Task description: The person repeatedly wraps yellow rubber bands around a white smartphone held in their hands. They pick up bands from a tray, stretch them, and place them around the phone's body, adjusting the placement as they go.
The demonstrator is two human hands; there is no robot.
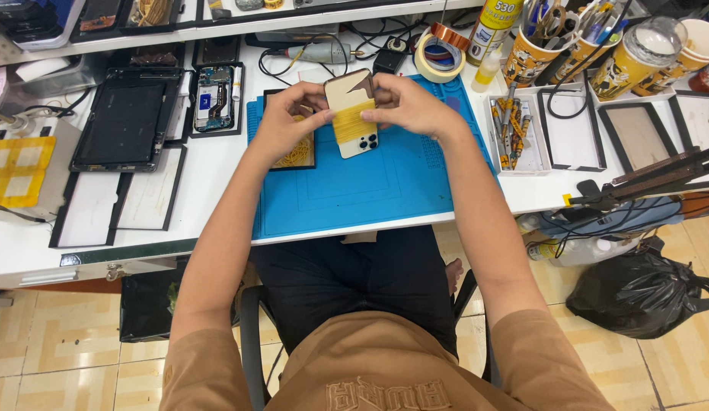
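I hold a white smartphone (353,116) back side up over the blue work mat (385,190), its camera cluster pointing toward me. Yellow rubber bands are wrapped around its middle. My left hand (287,122) grips the phone's left edge, fingers touching the bands. My right hand (409,105) grips the right edge near the top. Under my left hand lies a small black tray (303,154) holding more yellow rubber bands.
A dark tablet (128,122) and an opened phone (214,99) lie at the left. Tape rolls (438,55), a glue bottle (493,27), cups of tools (537,49) and a tray of screwdrivers (513,133) stand right. A black bag (636,293) sits on the floor.
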